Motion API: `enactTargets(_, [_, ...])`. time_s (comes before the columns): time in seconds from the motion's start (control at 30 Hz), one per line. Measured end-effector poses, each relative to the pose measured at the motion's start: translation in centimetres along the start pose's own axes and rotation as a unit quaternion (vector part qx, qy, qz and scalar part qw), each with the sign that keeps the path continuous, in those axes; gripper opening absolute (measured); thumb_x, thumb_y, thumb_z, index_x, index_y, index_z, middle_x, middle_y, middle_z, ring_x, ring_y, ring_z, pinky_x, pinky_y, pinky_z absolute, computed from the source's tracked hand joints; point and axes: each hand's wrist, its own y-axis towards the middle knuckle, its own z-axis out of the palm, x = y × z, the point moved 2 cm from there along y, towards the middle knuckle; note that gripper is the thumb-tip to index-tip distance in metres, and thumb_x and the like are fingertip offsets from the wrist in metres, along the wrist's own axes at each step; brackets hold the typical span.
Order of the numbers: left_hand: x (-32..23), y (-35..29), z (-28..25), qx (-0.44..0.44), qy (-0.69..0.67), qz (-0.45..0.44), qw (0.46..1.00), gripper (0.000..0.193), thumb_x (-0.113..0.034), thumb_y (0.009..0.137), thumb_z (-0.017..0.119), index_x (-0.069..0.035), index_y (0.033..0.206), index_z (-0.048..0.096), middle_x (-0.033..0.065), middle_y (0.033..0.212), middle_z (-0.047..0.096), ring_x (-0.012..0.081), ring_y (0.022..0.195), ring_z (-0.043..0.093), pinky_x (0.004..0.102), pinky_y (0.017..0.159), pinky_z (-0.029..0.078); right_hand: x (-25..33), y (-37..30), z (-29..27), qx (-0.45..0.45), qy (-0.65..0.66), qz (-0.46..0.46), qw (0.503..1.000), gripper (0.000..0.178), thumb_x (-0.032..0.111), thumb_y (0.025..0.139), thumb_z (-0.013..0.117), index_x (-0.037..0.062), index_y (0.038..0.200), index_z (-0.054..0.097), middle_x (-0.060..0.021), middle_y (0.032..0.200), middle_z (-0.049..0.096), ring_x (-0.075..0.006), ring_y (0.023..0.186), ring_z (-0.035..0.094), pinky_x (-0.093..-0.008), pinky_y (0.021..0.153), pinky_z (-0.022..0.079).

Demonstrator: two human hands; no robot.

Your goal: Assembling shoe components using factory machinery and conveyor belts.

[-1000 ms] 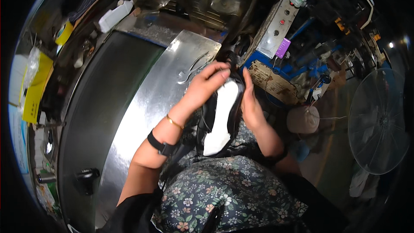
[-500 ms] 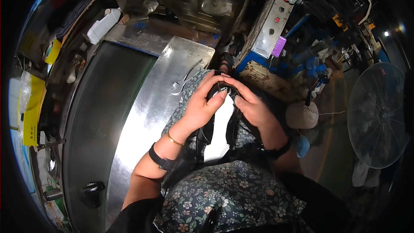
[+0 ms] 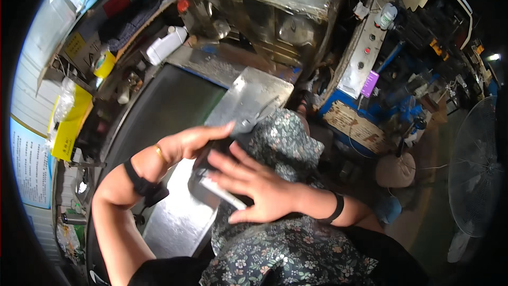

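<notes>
A black shoe upper with a white insole (image 3: 226,193) is now over the shiny metal plate, left of my lap. It is tilted and partly blurred, and my hands hide much of it. My left hand (image 3: 186,143) curls over its far left side, closed on it, with the hidden fingers behind the dark material. My right hand (image 3: 256,185) lies across it with the fingers stretched out and spread. Just beyond the left fingertips, a thin grey tool or cord (image 3: 254,120) rests on the metal plate (image 3: 174,212).
A dark conveyor belt (image 3: 159,106) runs beside the plate. At the right are a control box (image 3: 365,47) with buttons, a cone of thread (image 3: 396,169) and a wire-guarded fan (image 3: 476,167). A white bottle (image 3: 166,45) and yellow tape roll (image 3: 105,64) sit at the far left.
Both hands and the shoe upper have moved left from my lap to above the metal plate. The upper has turned, and my right hand has opened flat. The view has shifted too.
</notes>
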Motion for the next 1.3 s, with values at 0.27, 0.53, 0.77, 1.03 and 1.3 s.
enactTargets(0.27, [-4.2, -7.1, -4.9, -0.198, 0.007, 0.272, 0.942, 0.038, 0.004, 0.078, 0.071, 0.003, 0.115, 0.066, 0.0105, 0.107, 0.071, 0.0163, 0.094, 0.068, 0.0286, 0.087, 0.054, -14.2, -2.8, -2.5, -0.257, 0.046, 0.164, 0.951, 0.017, 0.008, 0.091, 0.065, 0.0034, 0.108, 0.07, -0.0118, 0.091, 0.073, -0.0219, 0.08, 0.072, -0.0313, 0.069, 0.057])
enactTargets(0.53, [-17.2, 9.6, -10.4, -0.386, 0.094, 0.52, 0.756, 0.069, -0.014, 0.078, 0.082, 0.0, 0.139, 0.051, 0.0186, 0.124, 0.064, 0.0193, 0.098, 0.066, 0.0295, 0.087, 0.053, -16.2, -2.7, -1.8, -0.255, -0.18, 0.085, 0.946, 0.015, 0.002, 0.081, 0.065, 0.0044, 0.096, 0.071, -0.0101, 0.097, 0.072, -0.0248, 0.081, 0.07, -0.0343, 0.072, 0.056])
enactTargets(0.77, [-17.2, 30.2, -21.8, -0.598, 0.381, 0.405, 0.577, 0.06, -0.016, 0.081, 0.072, -0.007, 0.136, 0.053, 0.0212, 0.119, 0.065, 0.0383, 0.115, 0.06, 0.0446, 0.096, 0.049, -16.3, -0.7, -1.0, -0.181, -0.149, 0.067, 0.97, 0.021, 0.0, 0.074, 0.066, 0.0033, 0.095, 0.07, -0.0101, 0.097, 0.071, -0.0242, 0.077, 0.068, -0.0344, 0.072, 0.055])
enactTargets(1.03, [-4.5, 20.8, -13.8, -0.361, 0.194, 0.426, 0.807, 0.043, -0.021, 0.089, 0.068, -0.002, 0.127, 0.059, 0.0187, 0.127, 0.063, 0.0349, 0.117, 0.061, 0.0415, 0.098, 0.05, -17.5, -2.5, -1.4, -0.193, -0.201, 0.101, 0.955, 0.015, 0.004, 0.085, 0.057, -0.0008, 0.094, 0.067, -0.0168, 0.096, 0.071, -0.0321, 0.079, 0.067, -0.0425, 0.067, 0.05])
enactTargets(1.3, [30.4, -13.4, -18.9, -0.841, 0.389, -0.06, 0.372, 0.061, -0.029, 0.071, 0.081, -0.002, 0.121, 0.058, 0.0203, 0.124, 0.058, 0.0382, 0.124, 0.049, 0.0509, 0.108, 0.035, -16.8, -1.6, 0.0, -0.178, -0.256, 0.074, 0.947, 0.015, 0.0, 0.087, 0.053, -0.0029, 0.095, 0.066, -0.0174, 0.098, 0.071, -0.0361, 0.082, 0.066, -0.0435, 0.074, 0.051])
